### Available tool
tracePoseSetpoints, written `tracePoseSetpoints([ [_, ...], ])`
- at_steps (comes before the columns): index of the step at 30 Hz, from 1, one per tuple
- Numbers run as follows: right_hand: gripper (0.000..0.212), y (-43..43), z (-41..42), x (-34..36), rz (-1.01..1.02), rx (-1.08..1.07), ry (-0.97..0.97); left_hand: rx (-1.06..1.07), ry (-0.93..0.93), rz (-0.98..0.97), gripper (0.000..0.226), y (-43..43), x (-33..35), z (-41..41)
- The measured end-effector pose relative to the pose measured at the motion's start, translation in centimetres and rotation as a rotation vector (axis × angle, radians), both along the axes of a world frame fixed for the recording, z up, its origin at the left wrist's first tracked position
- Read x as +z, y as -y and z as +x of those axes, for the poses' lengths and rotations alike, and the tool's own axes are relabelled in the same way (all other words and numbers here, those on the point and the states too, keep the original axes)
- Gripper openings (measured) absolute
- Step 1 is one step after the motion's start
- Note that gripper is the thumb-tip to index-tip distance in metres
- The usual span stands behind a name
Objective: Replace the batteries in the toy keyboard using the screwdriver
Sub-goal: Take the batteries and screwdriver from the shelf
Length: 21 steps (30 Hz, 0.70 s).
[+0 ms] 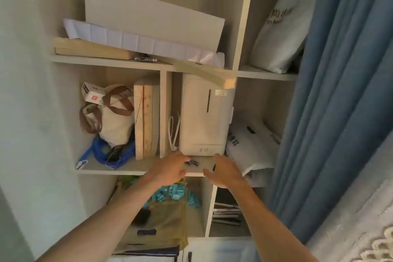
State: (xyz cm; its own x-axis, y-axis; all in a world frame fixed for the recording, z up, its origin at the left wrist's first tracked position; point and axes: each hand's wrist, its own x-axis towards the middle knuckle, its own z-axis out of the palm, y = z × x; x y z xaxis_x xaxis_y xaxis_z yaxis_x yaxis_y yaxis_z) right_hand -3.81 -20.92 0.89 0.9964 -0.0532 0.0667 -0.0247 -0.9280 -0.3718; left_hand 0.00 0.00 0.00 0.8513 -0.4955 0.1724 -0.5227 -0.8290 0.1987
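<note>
On the shelf [136, 169], small dark batteries [192, 162] lie before a white box [204, 117]; left hand [170, 169] fingers touch them, right hand [223, 171] fingers spread, empty.

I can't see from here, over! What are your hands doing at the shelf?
Left hand and right hand open, reaching at the shelf edge. Small dark batteries lie between them, untouched. White box stands right behind.

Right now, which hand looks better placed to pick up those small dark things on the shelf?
Probably the left hand: its fingertips already touch the small dark items, likely batteries. The right hand rests apart at the shelf edge.
</note>
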Motion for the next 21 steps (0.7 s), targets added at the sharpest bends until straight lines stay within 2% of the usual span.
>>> tracePoseSetpoints([
  [6,0.043,-0.1,5.5,-2.2,-0.061,-0.161,-0.016,-0.058,0.022,0.175,0.046,2.3,-2.1,5.4],
  [9,0.030,0.6,7.3,-2.7,-0.057,-0.184,-0.026,-0.062,0.078,0.290,0.040,3.0,-2.6,7.3],
  [13,0.024,1.2,8.9,-3.9,-0.043,-0.187,-0.032,-0.050,0.056,0.372,0.033,3.4,-3.4,8.5],
  [18,0.011,1.2,9.2,-4.6,-0.025,-0.145,0.006,0.027,0.024,0.379,0.024,3.8,-3.8,8.0],
  [21,0.012,1.2,8.5,-4.7,0.055,-0.119,0.048,0.080,0.011,0.290,0.022,3.7,-4.0,7.2],
])
